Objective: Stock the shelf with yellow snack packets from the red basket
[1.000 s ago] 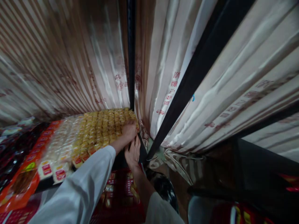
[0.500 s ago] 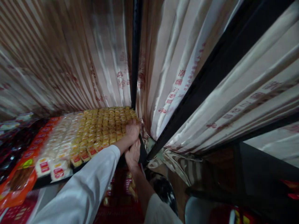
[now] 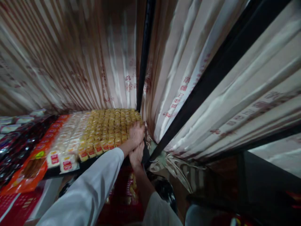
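Rows of small yellow snack packets [image 3: 110, 125] fill the right end of a dark shelf [image 3: 91, 162]. My left hand [image 3: 136, 133], in a white sleeve, rests on the packets at the shelf's right corner, fingers curled down over them. My right hand [image 3: 136, 155] reaches up just under it, against the shelf's front edge and touching the left wrist. Its fingers are hidden behind the left hand.
Left of the yellow packets lie pale packets with red labels [image 3: 68, 141], an orange pack [image 3: 33, 166] and dark packs [image 3: 14, 144]. A black upright post [image 3: 144, 62] and a slanted black bar [image 3: 199, 88] stand against shiny striped curtains [image 3: 70, 62]. Red packs [image 3: 127, 194] sit below.
My right hand has risen and tucked closer under the left hand. The left hand stays on the corner packets. The view has shifted slightly, and the post now stands further right.
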{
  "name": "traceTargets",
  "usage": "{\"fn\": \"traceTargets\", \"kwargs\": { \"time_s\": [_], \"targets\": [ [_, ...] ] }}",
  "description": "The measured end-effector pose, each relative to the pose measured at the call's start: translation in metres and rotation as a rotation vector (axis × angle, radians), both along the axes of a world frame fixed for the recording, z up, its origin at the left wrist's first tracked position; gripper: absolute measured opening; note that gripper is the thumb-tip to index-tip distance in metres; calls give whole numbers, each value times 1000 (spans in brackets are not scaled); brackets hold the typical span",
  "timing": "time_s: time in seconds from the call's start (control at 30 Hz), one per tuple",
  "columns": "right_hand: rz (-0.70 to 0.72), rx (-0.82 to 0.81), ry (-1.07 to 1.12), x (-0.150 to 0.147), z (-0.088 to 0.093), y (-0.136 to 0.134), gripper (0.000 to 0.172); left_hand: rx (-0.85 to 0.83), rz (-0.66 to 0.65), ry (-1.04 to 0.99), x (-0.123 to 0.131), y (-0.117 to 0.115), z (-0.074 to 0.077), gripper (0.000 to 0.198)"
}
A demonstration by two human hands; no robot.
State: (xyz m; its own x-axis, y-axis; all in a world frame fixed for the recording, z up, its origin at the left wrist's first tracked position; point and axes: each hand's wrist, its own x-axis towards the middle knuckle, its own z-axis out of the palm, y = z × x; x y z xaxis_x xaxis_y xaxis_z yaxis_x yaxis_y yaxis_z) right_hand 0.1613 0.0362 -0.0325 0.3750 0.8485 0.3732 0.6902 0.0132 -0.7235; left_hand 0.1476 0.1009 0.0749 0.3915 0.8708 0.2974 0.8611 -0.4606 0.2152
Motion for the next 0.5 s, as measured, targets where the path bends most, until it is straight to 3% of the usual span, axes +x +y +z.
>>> {"fn": "traceTargets", "kwargs": {
  "time_s": [0.1, 0.2, 0.3, 0.4, 0.5],
  "targets": [
    [38, 40, -91, 2, -1, 3, 44, 64, 19, -118, -17, -29, 4, 42],
    [5, 90, -47, 4, 2, 3, 41, 12, 41, -323, -44, -71, -8, 32],
    [-41, 123, 149, 4, 10, -4, 45, -82, 79, -406, -78, -123, -36, 28],
    [-23, 135, 229, 0, 18, -17, 41, -322, 148, -454, -112, -176, -71, 29],
    [111, 123, 267, -15, 22, -41, 37, -573, 287, -385, -138, -211, -102, 30]
  ]
}}
